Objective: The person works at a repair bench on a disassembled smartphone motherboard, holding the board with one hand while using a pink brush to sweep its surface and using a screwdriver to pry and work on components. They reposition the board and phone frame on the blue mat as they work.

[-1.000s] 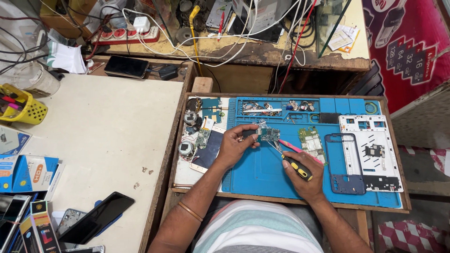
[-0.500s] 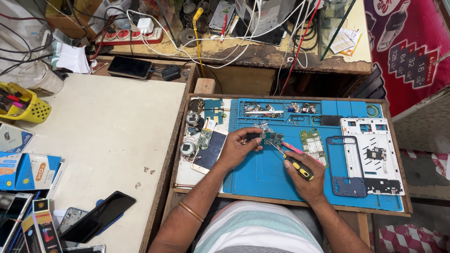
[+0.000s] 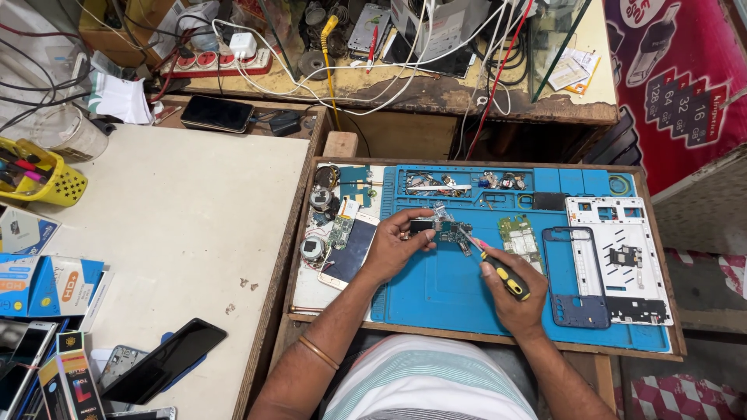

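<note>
While my left hand [image 3: 398,243] pinches the small green circuit board [image 3: 445,230] steady over the blue silicone work mat [image 3: 436,288], my right hand [image 3: 510,292] works on it. Right fist wraps the black-and-yellow-handled screwdriver [image 3: 498,268], tip angled down onto the board for control.

Work mat [image 3: 436,292]: bright blue. Screwdriver [image 3: 504,274]: black and yellow handle, pink near tip. Circuit board [image 3: 445,230]: dark, green bits. Phone frame [image 3: 577,276]: dark blue. Phone back plate [image 3: 618,257]: white. Basket [image 3: 48,180]: yellow with holes. Tabletop [image 3: 179,218]: cream. Shirt [image 3: 428,385]: white, green and grey stripes. Bangle [image 3: 319,352]: gold. Power strip [image 3: 218,61]: white, red switches.
</note>
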The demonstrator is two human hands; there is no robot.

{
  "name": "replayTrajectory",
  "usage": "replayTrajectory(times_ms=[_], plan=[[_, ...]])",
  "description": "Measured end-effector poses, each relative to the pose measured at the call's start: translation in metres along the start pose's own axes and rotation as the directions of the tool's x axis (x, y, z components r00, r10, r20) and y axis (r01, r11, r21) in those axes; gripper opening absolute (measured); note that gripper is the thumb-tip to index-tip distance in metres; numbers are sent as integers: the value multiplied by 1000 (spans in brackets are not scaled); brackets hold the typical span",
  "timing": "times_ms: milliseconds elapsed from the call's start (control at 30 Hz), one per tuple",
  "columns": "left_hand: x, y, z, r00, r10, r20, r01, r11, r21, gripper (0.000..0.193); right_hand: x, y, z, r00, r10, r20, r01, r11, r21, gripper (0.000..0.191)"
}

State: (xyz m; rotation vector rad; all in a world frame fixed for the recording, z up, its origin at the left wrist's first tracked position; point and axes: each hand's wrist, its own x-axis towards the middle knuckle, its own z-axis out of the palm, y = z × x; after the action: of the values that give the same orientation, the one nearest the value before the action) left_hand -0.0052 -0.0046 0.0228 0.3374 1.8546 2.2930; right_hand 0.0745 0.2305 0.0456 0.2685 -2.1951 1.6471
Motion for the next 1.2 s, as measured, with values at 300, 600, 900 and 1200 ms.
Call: replayTrajectory(times_ms=[300,600,900,1200], plan=[[4,-7,-3,998,0,-57,-6,996,-94,32,-1,-1,-1,999,-47,14,47,998,-44,26],[4,-4,-2,996,-28,-86,20,995,-93,30,-2,4,1,999,-20,40,21,1000,-21,26],[5,-10,-8,998,-44,35,48,988,-146,28,-6,12,3,995,-60,-73,69,990,120,35],[-1,-7,-7,966,-76,245,96,993,-70,30,-2,8,5,994,-74,83,76,997,-20,43]])
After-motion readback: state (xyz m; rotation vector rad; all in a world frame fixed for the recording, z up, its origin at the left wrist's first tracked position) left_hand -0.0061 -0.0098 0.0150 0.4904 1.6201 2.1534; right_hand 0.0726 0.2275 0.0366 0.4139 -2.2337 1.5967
